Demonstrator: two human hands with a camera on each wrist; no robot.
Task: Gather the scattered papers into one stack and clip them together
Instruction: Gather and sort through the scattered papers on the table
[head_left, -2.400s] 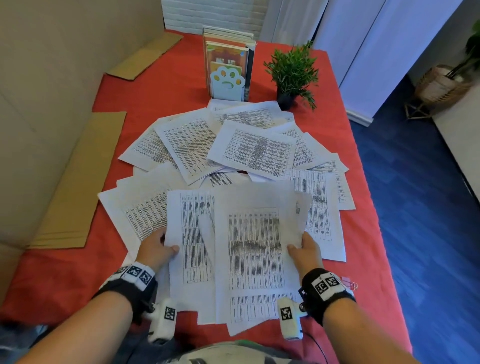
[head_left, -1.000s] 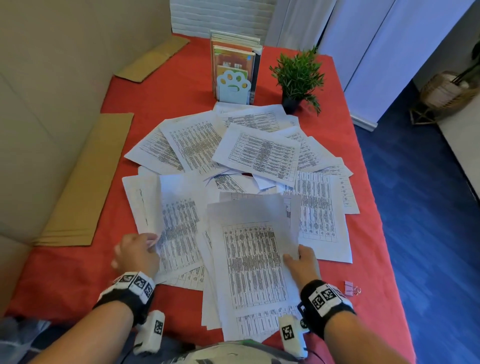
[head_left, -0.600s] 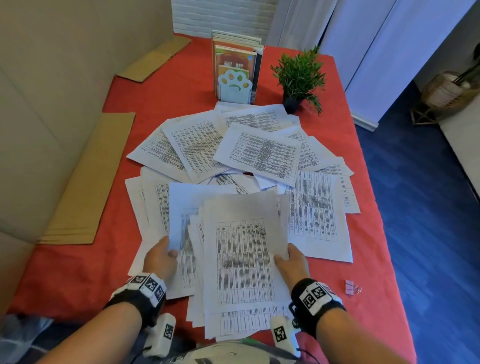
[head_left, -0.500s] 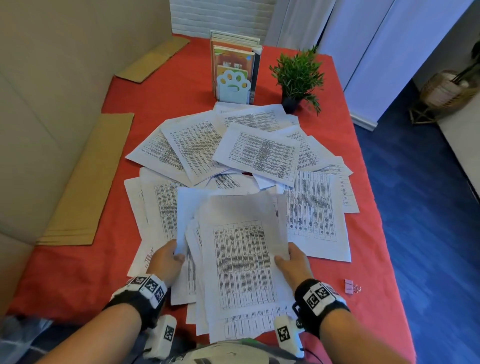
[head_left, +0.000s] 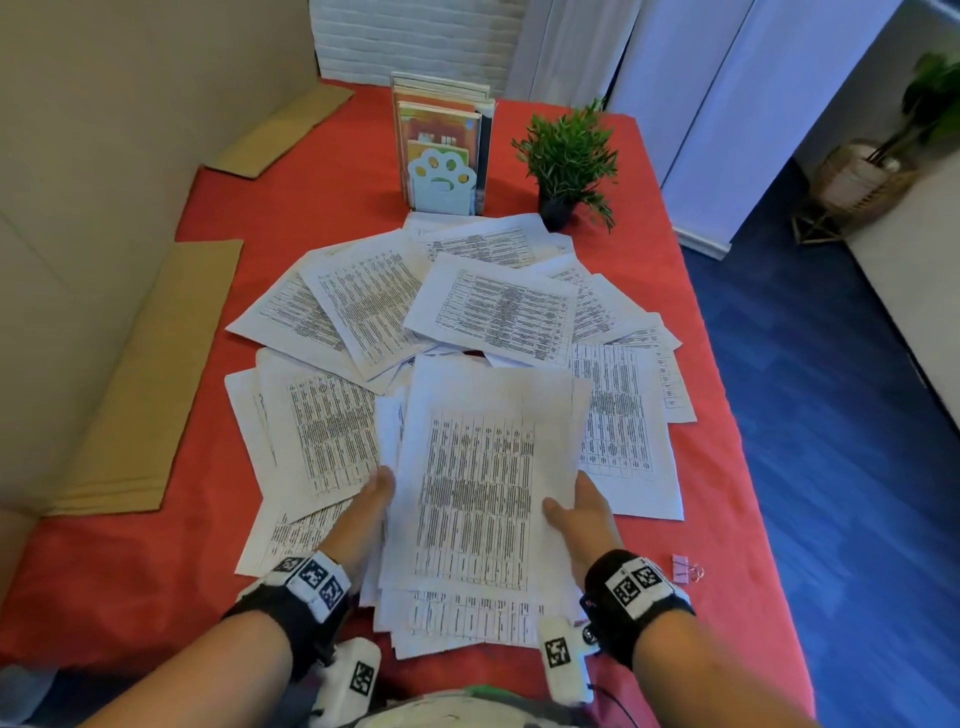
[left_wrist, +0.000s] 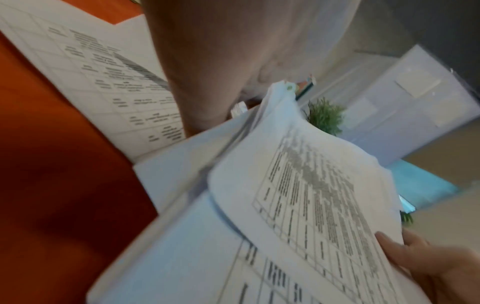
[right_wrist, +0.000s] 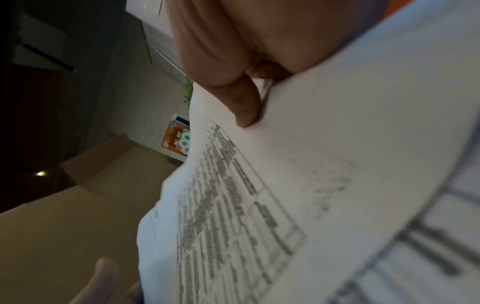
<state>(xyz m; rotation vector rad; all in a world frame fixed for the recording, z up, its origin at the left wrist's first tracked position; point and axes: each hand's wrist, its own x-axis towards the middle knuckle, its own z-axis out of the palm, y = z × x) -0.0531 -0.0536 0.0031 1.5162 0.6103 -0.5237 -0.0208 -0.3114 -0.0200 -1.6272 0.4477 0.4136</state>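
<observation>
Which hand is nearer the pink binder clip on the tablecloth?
Right. The right hand grips the gathered stack's right edge, just left of the binder clip; the left hand holds the stack's far side.

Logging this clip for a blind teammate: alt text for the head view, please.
Both hands hold a partly gathered stack of printed papers at its sides, left hand and right hand, above a red table. More loose sheets lie fanned out beyond, in front of a book stand and a potted plant. A pink binder clip lies beside the right wrist.
</observation>
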